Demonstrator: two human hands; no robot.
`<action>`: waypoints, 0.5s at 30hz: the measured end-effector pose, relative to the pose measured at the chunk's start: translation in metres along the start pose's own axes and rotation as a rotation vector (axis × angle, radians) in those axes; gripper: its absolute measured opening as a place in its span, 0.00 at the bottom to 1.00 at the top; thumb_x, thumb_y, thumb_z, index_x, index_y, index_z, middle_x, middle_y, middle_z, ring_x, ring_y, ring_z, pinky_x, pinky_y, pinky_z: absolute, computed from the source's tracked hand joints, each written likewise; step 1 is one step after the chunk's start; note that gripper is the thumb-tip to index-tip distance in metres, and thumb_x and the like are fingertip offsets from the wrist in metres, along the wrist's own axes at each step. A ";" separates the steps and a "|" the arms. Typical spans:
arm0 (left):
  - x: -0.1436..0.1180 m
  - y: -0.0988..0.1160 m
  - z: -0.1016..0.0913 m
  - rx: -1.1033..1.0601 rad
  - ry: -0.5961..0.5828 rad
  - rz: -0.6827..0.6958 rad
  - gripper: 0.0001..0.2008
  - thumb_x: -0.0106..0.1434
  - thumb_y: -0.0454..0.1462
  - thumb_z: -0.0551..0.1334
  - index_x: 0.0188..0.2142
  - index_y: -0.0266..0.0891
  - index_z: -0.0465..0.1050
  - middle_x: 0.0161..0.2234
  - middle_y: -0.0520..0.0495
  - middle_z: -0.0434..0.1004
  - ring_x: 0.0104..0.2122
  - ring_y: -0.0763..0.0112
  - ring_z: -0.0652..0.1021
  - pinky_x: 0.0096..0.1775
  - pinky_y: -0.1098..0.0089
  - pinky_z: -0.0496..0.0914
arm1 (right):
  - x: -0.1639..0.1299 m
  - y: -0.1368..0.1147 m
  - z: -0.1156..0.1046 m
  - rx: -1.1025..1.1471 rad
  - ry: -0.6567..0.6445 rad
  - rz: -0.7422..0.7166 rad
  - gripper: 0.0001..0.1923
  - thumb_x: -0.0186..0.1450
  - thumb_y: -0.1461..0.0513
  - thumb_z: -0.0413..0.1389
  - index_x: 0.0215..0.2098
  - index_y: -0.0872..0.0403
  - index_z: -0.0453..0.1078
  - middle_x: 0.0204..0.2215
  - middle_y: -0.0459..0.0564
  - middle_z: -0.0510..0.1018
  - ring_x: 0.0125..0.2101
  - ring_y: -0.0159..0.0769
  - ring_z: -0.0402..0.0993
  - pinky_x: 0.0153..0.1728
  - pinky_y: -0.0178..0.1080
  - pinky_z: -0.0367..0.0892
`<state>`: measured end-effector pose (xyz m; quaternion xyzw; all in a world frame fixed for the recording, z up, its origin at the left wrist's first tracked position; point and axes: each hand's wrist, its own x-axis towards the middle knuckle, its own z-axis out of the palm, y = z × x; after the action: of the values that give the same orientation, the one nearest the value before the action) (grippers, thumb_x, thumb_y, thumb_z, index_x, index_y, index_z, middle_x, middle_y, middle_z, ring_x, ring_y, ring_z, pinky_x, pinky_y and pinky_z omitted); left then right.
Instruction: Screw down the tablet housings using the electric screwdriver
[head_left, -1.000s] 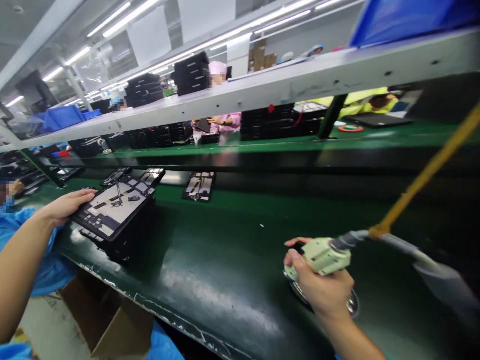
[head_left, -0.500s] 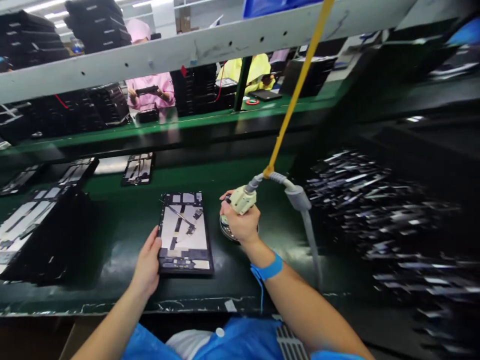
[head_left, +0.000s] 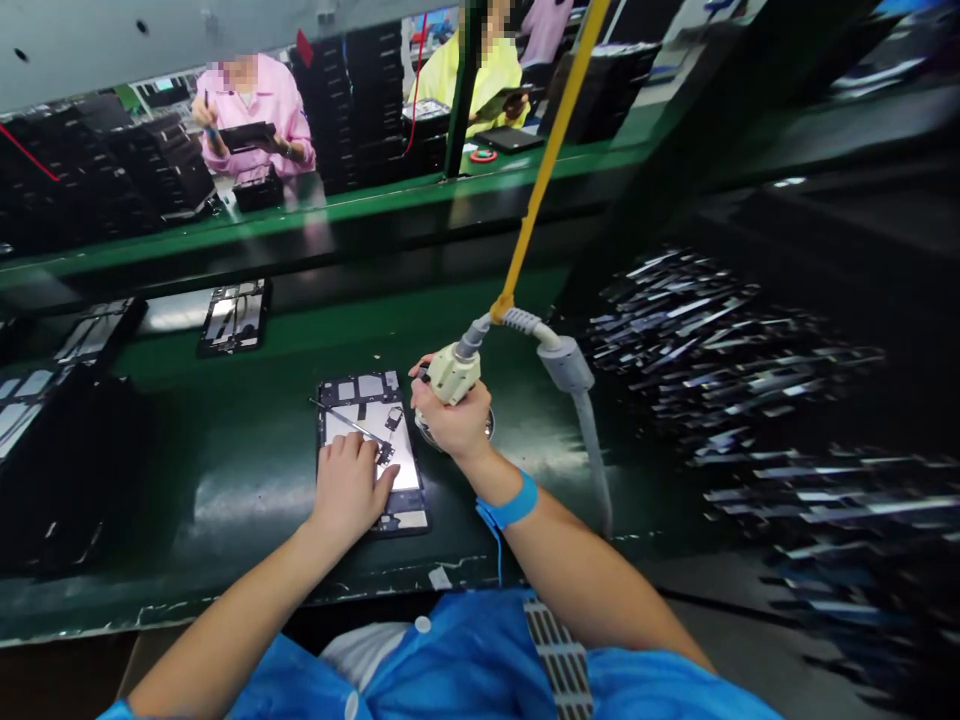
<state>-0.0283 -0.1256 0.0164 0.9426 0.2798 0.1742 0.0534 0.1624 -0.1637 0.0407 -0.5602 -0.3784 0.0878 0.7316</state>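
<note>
Shifted from the left edge of an opened flat device (head_left: 403, 472) half a second ago, the person's left hand (head_left: 346, 492) now lies over its lower left part, fingers loosely bent and thumb apart; whether it grips anything cannot be told. Just right of the device, the right hand (head_left: 459, 425) is wrapped around a cream-coloured tool (head_left: 452, 374) hung from a yellow strap (head_left: 551, 150). Both hands work above a dark green surface (head_left: 225, 410), where the device lies flat near the front edge.

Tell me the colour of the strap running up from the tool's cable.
Yellow; the strap shows in the head view.
</note>
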 end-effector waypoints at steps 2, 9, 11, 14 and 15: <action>0.006 0.003 0.009 0.006 0.012 0.035 0.08 0.71 0.40 0.62 0.40 0.37 0.74 0.38 0.39 0.74 0.40 0.54 0.74 0.40 0.57 0.69 | 0.000 0.000 0.000 0.007 0.009 0.008 0.10 0.60 0.60 0.64 0.40 0.53 0.74 0.35 0.49 0.82 0.32 0.36 0.79 0.34 0.40 0.77; -0.007 -0.021 -0.002 -0.078 -0.053 0.167 0.10 0.73 0.40 0.60 0.50 0.37 0.71 0.44 0.40 0.76 0.44 0.57 0.74 0.44 0.59 0.70 | -0.003 -0.007 0.001 0.058 0.009 -0.021 0.10 0.61 0.61 0.64 0.42 0.51 0.74 0.35 0.48 0.82 0.33 0.37 0.80 0.38 0.42 0.77; -0.006 -0.020 -0.003 -0.019 -0.065 0.134 0.14 0.72 0.42 0.62 0.51 0.35 0.71 0.44 0.39 0.75 0.44 0.54 0.74 0.42 0.57 0.70 | -0.003 -0.009 0.001 0.055 0.003 -0.034 0.10 0.61 0.61 0.64 0.42 0.51 0.74 0.35 0.48 0.82 0.35 0.38 0.81 0.39 0.43 0.78; 0.000 -0.015 0.002 0.038 -0.061 0.075 0.08 0.72 0.40 0.61 0.45 0.37 0.73 0.40 0.40 0.74 0.42 0.55 0.73 0.41 0.57 0.69 | -0.004 -0.009 0.001 0.032 -0.004 -0.030 0.11 0.61 0.61 0.64 0.42 0.52 0.74 0.35 0.48 0.82 0.35 0.39 0.81 0.39 0.43 0.78; 0.003 -0.013 0.004 0.030 -0.053 0.070 0.07 0.72 0.39 0.61 0.44 0.37 0.73 0.40 0.40 0.74 0.41 0.55 0.73 0.41 0.58 0.69 | -0.004 -0.009 0.001 0.029 -0.003 -0.024 0.10 0.61 0.61 0.64 0.41 0.52 0.74 0.35 0.48 0.82 0.35 0.39 0.81 0.39 0.43 0.78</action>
<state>-0.0317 -0.1129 0.0109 0.9569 0.2475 0.1466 0.0406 0.1561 -0.1681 0.0475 -0.5449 -0.3851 0.0854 0.7399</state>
